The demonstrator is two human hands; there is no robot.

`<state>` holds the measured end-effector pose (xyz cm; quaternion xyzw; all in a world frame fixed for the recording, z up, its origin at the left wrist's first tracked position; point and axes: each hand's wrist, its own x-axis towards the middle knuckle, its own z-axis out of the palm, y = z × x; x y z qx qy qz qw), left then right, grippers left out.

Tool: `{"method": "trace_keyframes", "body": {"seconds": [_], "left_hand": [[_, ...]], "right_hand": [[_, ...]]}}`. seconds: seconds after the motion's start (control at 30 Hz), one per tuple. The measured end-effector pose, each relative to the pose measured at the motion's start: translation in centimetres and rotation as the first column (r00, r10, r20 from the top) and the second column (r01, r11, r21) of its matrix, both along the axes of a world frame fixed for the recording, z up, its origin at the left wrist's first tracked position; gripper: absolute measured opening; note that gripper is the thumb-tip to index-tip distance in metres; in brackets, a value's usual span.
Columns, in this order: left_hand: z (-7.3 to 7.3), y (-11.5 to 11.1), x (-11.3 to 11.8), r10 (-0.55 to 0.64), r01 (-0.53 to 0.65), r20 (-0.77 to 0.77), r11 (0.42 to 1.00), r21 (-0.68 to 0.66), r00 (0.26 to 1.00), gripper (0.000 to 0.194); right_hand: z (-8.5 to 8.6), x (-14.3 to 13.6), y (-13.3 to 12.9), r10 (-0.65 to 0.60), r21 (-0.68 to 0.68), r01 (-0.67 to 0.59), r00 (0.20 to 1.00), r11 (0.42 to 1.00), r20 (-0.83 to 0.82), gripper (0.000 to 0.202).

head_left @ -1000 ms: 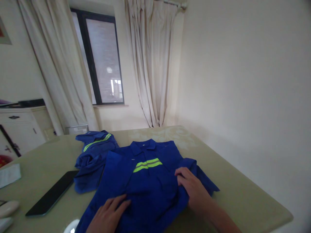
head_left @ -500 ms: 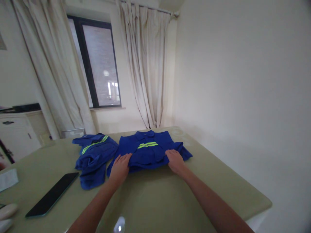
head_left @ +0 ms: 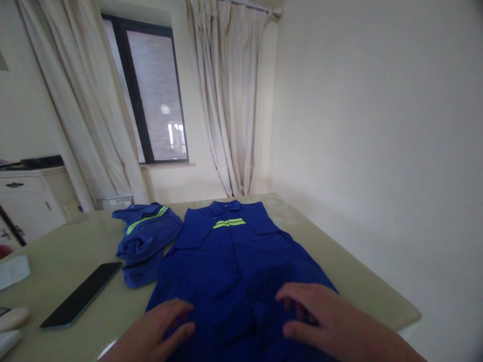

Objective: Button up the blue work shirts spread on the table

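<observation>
A blue work jacket (head_left: 226,254) with a collar and a yellow-green reflective band lies spread on the table, its collar toward the window. Its sleeves seem folded in along the sides, and its near end runs out of the bottom of the view. Over the near left part is my left hand (head_left: 160,329), thumb and fingers apart, holding nothing. My right hand (head_left: 320,314) is over the near right part, fingers curved and apart, also without a hold. Whether either hand touches the cloth I cannot tell. A second blue garment (head_left: 145,246) with a similar band lies crumpled beside the jacket.
On the left of the greenish table (head_left: 362,281) lies a black tablet-like slab (head_left: 81,296). A white sheet (head_left: 14,271) and a rounded white object (head_left: 15,318) are at the left edge. The wall (head_left: 377,151) borders the table's right side; curtains (head_left: 234,100) hang behind.
The jacket's near part was bunched up in both hands; now it is laid out toward me. My hands have come closer to me and let go of the cloth.
</observation>
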<state>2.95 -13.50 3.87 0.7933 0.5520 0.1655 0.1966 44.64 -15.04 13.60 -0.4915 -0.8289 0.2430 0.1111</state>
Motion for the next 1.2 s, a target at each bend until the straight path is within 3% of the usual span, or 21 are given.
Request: {"method": "trace_keyframes", "body": {"seconds": [0.07, 0.13, 0.27, 0.33, 0.43, 0.53, 0.67, 0.73, 0.9, 0.97, 1.03, 1.07, 1.1, 1.17, 1.2], "left_hand": [[0.5, 3.0, 3.3, 0.036, -0.029, -0.059, 0.992, 0.12, 0.998, 0.044], [0.0, 6.1, 5.9, 0.066, -0.041, -0.119, 0.979, 0.198, 0.991, 0.052], [-2.4, 10.9, 7.5, 0.001, 0.038, -0.238, 0.987, 0.158, 0.971, 0.064], [-2.8, 12.5, 7.3, 0.01, 0.023, -0.244, 0.991, 0.131, 0.97, 0.062], [-2.3, 14.2, 7.2, 0.133, -0.093, -0.22, 0.979, 0.18, 0.967, 0.046], [-2.2, 14.9, 7.8, 0.277, -0.22, -0.199, 0.938, 0.266, 0.94, 0.045], [-3.6, 15.0, 7.9, 0.524, -0.409, -0.173, 0.798, 0.442, 0.834, 0.035], [-4.4, 15.2, 7.5, 0.592, -0.459, -0.187, 0.755, 0.468, 0.784, 0.037], [-5.3, 16.5, 6.2, 0.55, -0.449, -0.202, 0.805, 0.389, 0.81, 0.045], [-5.3, 17.3, 5.3, 0.523, -0.462, -0.076, 0.805, 0.371, 0.849, 0.048], [-5.1, 18.1, 3.8, 0.494, -0.521, 0.174, 0.77, 0.367, 0.852, 0.053], [-5.1, 18.5, 2.8, 0.48, -0.589, 0.351, 0.727, 0.354, 0.804, 0.053], [-5.1, 19.0, 1.6, 0.462, -0.675, 0.533, 0.665, 0.32, 0.708, 0.053], [-5.2, 19.9, -0.9, 0.41, -0.835, 0.806, 0.52, 0.178, 0.426, 0.051], [-5.3, 20.2, -2.1, 0.388, -0.88, 0.869, 0.464, 0.105, 0.308, 0.05]], "right_hand": [[-1.3, -1.3, 3.5, -0.025, 0.153, 0.025, 1.0, 0.988, -0.003, 0.046], [-4.1, -2.4, 7.4, -0.081, 0.246, 0.06, 0.994, 0.967, 0.074, 0.059], [-9.2, -2.9, 14.0, -0.105, 0.156, 0.071, 0.968, 0.985, 0.226, 0.082], [-9.7, -2.8, 16.4, -0.12, 0.12, 0.094, 0.966, 0.988, 0.227, 0.076], [-8.9, -3.3, 19.2, -0.255, 0.162, 0.224, 0.944, 0.961, 0.208, 0.068], [-9.1, -4.3, 20.9, -0.39, 0.274, 0.334, 0.902, 0.902, 0.183, 0.05], [-11.5, -4.9, 21.7, -0.5, 0.404, 0.419, 0.858, 0.813, 0.117, 0.041], [-12.7, -4.7, 22.0, -0.531, 0.425, 0.447, 0.842, 0.787, 0.098, 0.044], [-13.6, -4.2, 23.0, -0.505, 0.36, 0.43, 0.85, 0.828, 0.147, 0.059], [-13.6, -4.2, 23.1, -0.48, 0.357, 0.402, 0.862, 0.843, 0.162, 0.061], [-13.6, -4.2, 23.1, -0.464, 0.348, 0.386, 0.869, 0.854, 0.175, 0.062], [-13.5, -4.2, 23.1, -0.459, 0.347, 0.381, 0.87, 0.857, 0.178, 0.063], [-13.6, -4.1, 23.1, -0.456, 0.351, 0.376, 0.872, 0.858, 0.179, 0.062], [-13.7, -4.0, 23.2, -0.454, 0.375, 0.367, 0.873, 0.851, 0.176, 0.061], [-13.8, -3.9, 23.3, -0.455, 0.39, 0.363, 0.873, 0.846, 0.174, 0.061]]}}
